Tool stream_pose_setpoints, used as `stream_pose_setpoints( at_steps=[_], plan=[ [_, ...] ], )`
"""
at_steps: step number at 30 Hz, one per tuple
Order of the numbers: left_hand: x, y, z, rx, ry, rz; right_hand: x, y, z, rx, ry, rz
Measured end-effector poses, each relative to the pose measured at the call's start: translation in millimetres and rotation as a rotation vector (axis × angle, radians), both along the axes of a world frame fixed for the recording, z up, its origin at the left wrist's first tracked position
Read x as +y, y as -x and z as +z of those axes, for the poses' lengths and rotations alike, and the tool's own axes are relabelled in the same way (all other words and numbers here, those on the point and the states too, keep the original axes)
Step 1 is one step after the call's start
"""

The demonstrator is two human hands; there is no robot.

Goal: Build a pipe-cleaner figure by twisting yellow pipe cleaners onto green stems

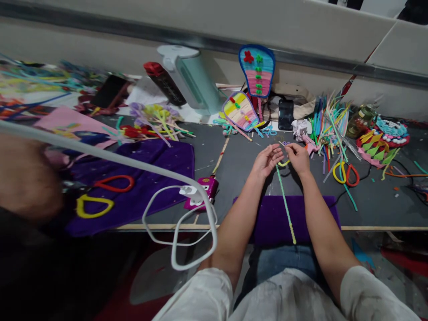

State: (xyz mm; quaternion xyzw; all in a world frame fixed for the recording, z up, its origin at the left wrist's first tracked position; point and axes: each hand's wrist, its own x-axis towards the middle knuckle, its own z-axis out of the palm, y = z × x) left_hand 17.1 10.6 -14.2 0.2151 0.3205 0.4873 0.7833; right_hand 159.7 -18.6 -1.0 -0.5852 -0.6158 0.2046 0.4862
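Observation:
My left hand (268, 160) and my right hand (298, 158) meet above the grey table. A fuzzy pipe cleaner (285, 200), pale green with a yellow lower end, slants down from between them toward my lap. My right hand pinches thumb and finger at a thin upper end of it. The curled fingers of my left hand close around its upper part; the exact grip is partly hidden. A short yellow bent piece (284, 164) shows just under the fingers. Below the hands, a folded purple cloth (277, 218) lies over the table edge.
Two striped pipe-cleaner crafts (257, 71) stand at the back near a phone (286, 114). Yellow-and-red scissors (346, 174) and bundled pipe cleaners (329, 125) lie right. A white cable (133, 160) crosses from the left to a magenta power socket (209, 185). Another person's blurred hand (26, 178) is at left.

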Motion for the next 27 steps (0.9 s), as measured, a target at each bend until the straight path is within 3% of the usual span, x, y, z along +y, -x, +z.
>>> stream_pose_setpoints(
  at_steps=[5, 12, 16, 20, 27],
  plan=[
    [0, -1, -0.3, -0.006, -0.036, -0.011, 5, -5, -5.1, 0.161, 0.072, -0.145],
    [-2, -2, -4.0, 0.217, -0.181, 0.108, 9, -6, -3.6, 0.536, 0.188, 0.065],
    [-2, -2, -3.3, 0.244, -0.211, 0.129, 10, -14, -1.1, 0.656, 0.161, 0.008],
    [-2, -2, -4.0, 0.261, -0.244, 0.113, 12, -23, -3.0, 0.661, 0.133, -0.066],
    [-5, -3, 0.3, 0.258, -0.252, 0.044, 14, -23, -10.7, 0.573, 0.138, -0.079]
  ],
)
